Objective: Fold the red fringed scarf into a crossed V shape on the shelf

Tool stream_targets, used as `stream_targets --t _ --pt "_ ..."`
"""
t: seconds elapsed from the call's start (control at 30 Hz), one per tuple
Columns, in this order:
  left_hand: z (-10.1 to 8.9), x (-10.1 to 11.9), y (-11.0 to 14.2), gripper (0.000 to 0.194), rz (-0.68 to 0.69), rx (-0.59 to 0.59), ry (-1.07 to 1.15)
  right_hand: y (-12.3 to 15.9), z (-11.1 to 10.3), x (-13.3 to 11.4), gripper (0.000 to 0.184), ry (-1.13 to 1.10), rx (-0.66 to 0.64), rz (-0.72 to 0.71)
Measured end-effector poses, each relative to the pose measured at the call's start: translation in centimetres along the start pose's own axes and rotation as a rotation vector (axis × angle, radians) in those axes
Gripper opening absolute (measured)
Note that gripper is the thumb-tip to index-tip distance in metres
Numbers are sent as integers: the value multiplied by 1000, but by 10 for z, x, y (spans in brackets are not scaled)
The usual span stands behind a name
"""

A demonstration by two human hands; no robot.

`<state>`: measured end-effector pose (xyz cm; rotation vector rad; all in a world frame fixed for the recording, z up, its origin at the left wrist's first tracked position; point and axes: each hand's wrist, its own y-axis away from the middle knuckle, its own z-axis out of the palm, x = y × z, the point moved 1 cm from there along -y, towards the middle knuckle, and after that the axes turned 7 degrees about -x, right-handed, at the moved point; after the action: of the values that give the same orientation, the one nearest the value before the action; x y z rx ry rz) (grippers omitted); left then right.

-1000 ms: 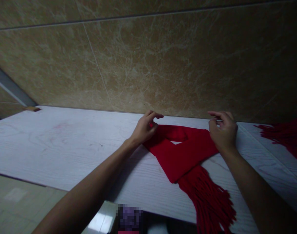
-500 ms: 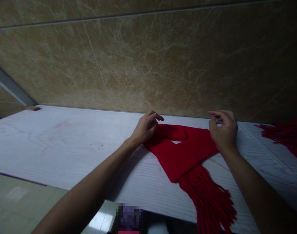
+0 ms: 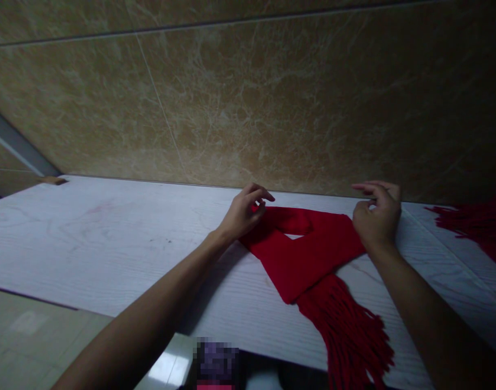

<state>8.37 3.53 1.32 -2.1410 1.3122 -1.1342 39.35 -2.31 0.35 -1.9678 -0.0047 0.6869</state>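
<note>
Plainly, the red scarf point(image 3: 308, 265) lies folded on the white worktop point(image 3: 109, 244) between the left hand point(image 3: 248, 210) and right hand point(image 3: 378, 216), whose fingers curl loosely; whether they grip cloth is unclear.

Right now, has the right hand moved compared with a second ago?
Yes, slightly: the right hand sits a little farther to the right, away from the slanted tile joint on the wall.
</note>
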Motion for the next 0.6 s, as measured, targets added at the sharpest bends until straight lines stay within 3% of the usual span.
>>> stream_targets --t 0.6 --pt "0 1 0 28 -33 -27 -27 -1 -1 5 42 -40 -19 -20"
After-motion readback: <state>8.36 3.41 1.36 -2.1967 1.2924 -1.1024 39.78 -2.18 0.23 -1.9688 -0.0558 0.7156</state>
